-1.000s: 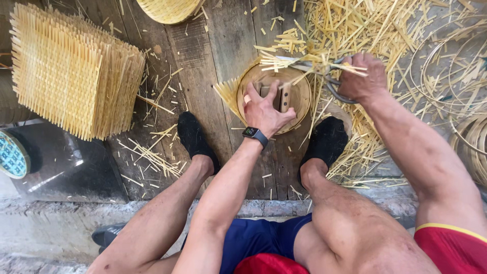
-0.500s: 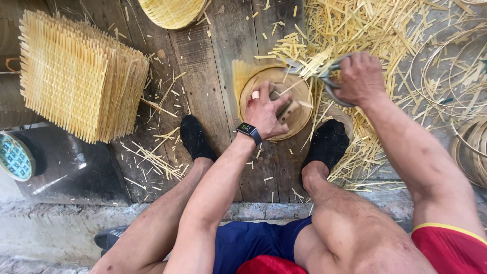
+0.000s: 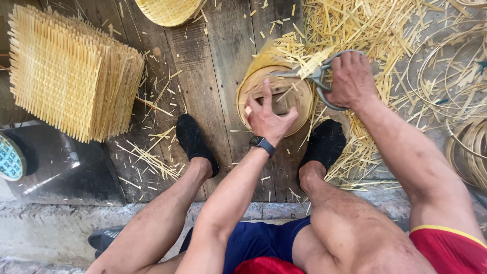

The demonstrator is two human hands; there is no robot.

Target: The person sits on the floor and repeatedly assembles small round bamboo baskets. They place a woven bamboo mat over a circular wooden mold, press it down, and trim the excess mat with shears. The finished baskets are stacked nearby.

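The left hand presses flat, fingers spread, on a round woven bamboo tray lying on the dark wooden plank floor between two black-socked feet. The right hand is clenched around the handles of grey metal shears, whose blades meet the tray's protruding strips. Pale bamboo offcuts lie just beyond; a stack of square woven bamboo mats sits well left.
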